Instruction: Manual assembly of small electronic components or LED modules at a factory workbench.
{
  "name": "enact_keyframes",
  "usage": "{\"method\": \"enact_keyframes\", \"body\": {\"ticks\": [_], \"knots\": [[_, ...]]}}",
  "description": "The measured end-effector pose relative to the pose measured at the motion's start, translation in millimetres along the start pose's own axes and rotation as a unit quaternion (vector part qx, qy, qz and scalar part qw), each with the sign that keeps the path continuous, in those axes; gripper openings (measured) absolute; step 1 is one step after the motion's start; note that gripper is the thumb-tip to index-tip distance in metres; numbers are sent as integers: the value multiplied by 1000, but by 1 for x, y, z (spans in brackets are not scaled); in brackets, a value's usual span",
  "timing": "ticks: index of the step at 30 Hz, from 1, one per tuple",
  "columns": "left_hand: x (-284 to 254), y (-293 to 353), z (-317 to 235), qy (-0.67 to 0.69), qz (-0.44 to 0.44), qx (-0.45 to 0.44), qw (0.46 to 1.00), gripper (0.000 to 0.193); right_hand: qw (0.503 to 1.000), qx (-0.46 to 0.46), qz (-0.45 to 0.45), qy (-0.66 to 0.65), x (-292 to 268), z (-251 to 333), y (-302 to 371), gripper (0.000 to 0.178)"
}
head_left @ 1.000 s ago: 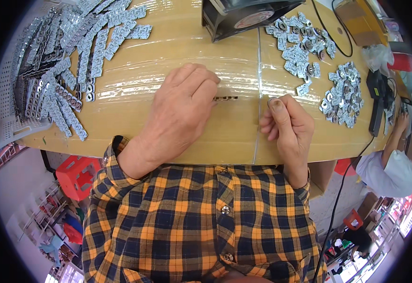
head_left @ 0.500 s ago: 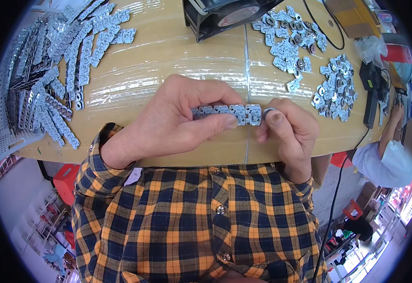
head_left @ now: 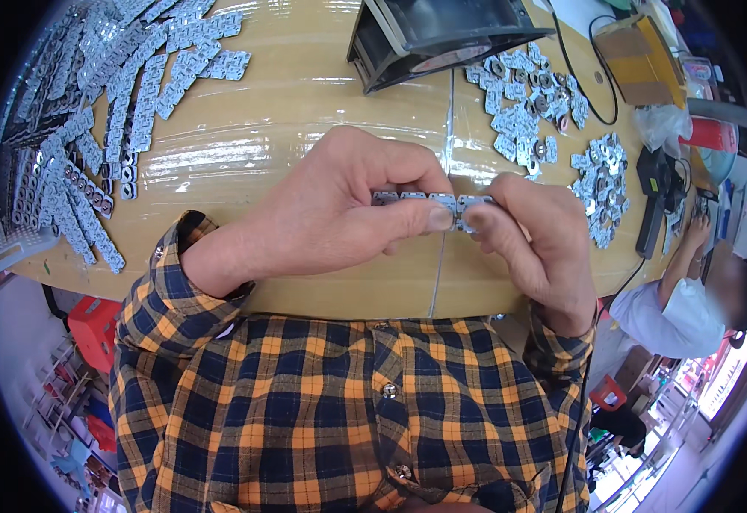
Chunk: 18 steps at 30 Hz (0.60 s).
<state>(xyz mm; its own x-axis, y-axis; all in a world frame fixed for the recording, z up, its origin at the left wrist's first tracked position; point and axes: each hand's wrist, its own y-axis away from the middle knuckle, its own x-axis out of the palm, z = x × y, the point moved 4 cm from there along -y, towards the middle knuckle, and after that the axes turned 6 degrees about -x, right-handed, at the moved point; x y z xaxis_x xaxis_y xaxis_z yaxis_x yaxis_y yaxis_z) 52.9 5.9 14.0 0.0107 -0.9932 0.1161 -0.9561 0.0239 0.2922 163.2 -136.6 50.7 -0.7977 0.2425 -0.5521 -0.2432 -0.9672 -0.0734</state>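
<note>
Over the near middle of the table, my two hands meet at a short strip of small pale circuit boards (head_left: 442,203). My left hand (head_left: 330,205) holds the strip, thumb along its near side and fingers curled behind. At the strip's right end, my right hand (head_left: 544,231) pinches the last board between thumb and bent fingers. Whether a small part is also under those right fingertips is hidden. To the left lies a heap of similar board strips (head_left: 147,94), several with round metal pieces showing.
A black-framed fan (head_left: 442,34) stands at the far middle. Right of it lie two piles of single boards, one farther (head_left: 523,111) and one nearer (head_left: 600,184). A cardboard box (head_left: 638,56), a black power adapter (head_left: 649,209) and cables line the right. Another person (head_left: 681,308) sits beyond.
My right hand has moved left onto the strip's end; the small round metal piece in its fingers is now out of sight. The whole view has shifted slightly.
</note>
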Motion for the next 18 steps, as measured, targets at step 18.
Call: {"method": "enact_keyframes", "body": {"ticks": [18], "knots": [[-1,7,1,-304,-264,318,858,25,932,161,-118,-301,26,-41,-10,26]]}}
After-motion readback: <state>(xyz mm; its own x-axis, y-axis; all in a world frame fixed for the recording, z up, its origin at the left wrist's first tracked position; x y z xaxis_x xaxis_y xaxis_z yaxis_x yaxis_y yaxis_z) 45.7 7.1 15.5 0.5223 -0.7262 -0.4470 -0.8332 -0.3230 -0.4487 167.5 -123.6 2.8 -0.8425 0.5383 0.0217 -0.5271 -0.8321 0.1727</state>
